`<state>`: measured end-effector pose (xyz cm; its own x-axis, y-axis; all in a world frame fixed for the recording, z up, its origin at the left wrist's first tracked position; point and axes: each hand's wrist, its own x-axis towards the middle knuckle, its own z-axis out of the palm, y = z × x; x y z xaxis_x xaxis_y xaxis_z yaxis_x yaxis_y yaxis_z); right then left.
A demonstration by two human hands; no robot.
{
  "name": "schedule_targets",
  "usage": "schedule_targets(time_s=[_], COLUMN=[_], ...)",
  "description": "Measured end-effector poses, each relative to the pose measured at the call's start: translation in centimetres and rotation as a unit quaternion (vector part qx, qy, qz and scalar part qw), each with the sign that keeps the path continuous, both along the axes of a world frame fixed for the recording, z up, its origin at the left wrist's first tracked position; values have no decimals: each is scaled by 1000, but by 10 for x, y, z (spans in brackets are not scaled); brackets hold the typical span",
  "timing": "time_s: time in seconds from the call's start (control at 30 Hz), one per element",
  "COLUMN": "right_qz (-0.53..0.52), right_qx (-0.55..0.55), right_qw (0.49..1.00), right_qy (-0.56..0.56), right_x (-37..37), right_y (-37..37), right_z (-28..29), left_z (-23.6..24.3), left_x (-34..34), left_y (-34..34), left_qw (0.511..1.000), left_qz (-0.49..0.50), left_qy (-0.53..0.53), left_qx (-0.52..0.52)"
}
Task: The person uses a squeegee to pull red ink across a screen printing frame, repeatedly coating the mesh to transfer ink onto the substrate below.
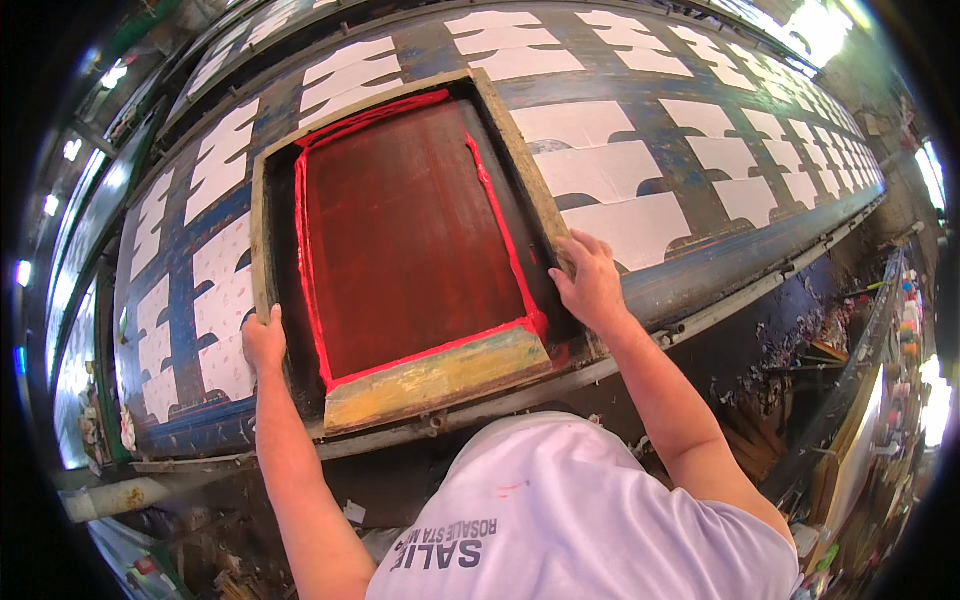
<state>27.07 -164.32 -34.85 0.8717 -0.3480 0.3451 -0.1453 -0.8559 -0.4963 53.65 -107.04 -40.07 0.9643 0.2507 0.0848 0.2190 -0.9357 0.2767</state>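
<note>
A wooden-framed printing screen (410, 240) lies over the long table in front of me, its dark mesh ringed by bright red ink (309, 270). My left hand (264, 342) grips the frame's left rail near its close corner. On the opposite rail, my right hand (592, 280) has its fingers curled over the wood, thumb on the inner side. A wide squeegee (440, 376) with a paint-stained wooden body rests inside the screen at the near end, against a line of red ink. Neither hand touches the squeegee.
Rows of white cut fabric pieces (600, 170) lie flat on the blue-stained table (640, 100) beyond and beside the screen. A metal rail (750, 290) runs along its near edge. At the right stands a cluttered shelf (905, 330); wood scraps and debris lie below it.
</note>
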Motion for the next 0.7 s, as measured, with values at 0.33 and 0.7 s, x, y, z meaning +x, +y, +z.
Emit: schedule_targets(time_s=[0.33,0.7], right_qz=[-51,-42], right_qx=[38,89], right_qw=[991,991], right_qy=[121,88], right_x=[51,53], right_y=[-20,-17], right_z=[-20,12], left_z=[-7,-22], left_x=[5,13], left_y=[9,36], left_qw=[1000,991], left_qz=[-4,-45], left_qy=[5,0], left_qx=[-20,-125])
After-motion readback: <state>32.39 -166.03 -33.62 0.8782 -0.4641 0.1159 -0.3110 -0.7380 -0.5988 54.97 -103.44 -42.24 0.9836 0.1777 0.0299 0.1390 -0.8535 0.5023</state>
